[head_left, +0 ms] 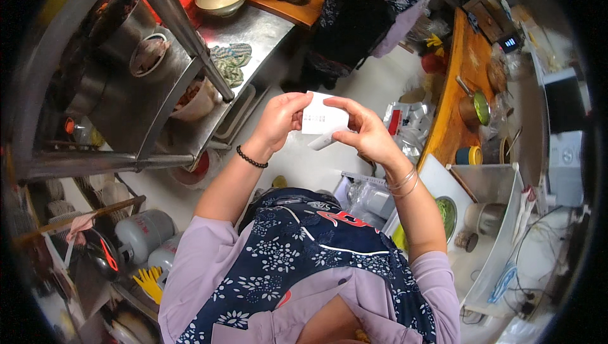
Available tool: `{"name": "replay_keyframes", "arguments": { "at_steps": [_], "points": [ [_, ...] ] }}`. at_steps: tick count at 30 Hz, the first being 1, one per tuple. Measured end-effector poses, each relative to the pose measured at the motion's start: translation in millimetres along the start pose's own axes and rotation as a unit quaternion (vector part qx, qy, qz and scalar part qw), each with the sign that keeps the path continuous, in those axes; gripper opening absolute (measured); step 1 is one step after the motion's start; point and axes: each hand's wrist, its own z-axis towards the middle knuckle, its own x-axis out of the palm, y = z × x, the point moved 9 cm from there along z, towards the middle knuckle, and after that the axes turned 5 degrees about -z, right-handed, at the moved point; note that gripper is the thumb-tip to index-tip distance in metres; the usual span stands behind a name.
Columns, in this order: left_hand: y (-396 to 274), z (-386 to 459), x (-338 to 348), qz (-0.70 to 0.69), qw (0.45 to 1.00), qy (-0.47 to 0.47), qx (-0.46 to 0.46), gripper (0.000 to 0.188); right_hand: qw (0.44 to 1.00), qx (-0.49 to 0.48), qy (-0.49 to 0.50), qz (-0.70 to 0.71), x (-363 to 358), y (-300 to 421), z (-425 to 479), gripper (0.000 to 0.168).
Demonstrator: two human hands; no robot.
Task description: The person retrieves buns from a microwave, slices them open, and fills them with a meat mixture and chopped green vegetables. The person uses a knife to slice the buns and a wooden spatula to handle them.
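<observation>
Both my hands hold up a small white paper slip (316, 106) in front of my apron (294, 239). The slip bears dark print, and its lower end curls over under my right hand. My left hand (285, 118) pinches the upper left edge between thumb and fingers; a dark bead bracelet is on that wrist. On the other side my right hand (368, 128) has the paper between its thumb and fingers, with metal bangles on the wrist. Light floor shows beneath the slip.
A steel counter (270, 23) with bowls and a cloth (230, 63) lies upper left, behind a steel rack post (185, 25). Another person (356, 21) stands ahead. To the right runs a wooden counter (449, 92) with a saucepan (470, 109). Gas cylinders (145, 230) stand lower left.
</observation>
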Motion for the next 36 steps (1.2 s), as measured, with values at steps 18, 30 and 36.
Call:
{"name": "replay_keyframes", "arguments": {
  "at_steps": [18, 30, 36],
  "points": [
    [-102, 131, -66, 0.011, 0.932, -0.299, 0.204, 0.012, 0.987, 0.096, 0.125, -0.026, -140, -110, 70, 0.053],
    [-353, 334, -283, -0.165, 0.769, -0.439, 0.435, 0.018, 0.968, 0.235, -0.081, 0.025, -220, -209, 107, 0.040],
    [-393, 425, -413, -0.291, 0.726, -0.486, 0.390, 0.027, 0.935, 0.307, -0.156, 0.089, -226, -211, 132, 0.038]
  ]
}}
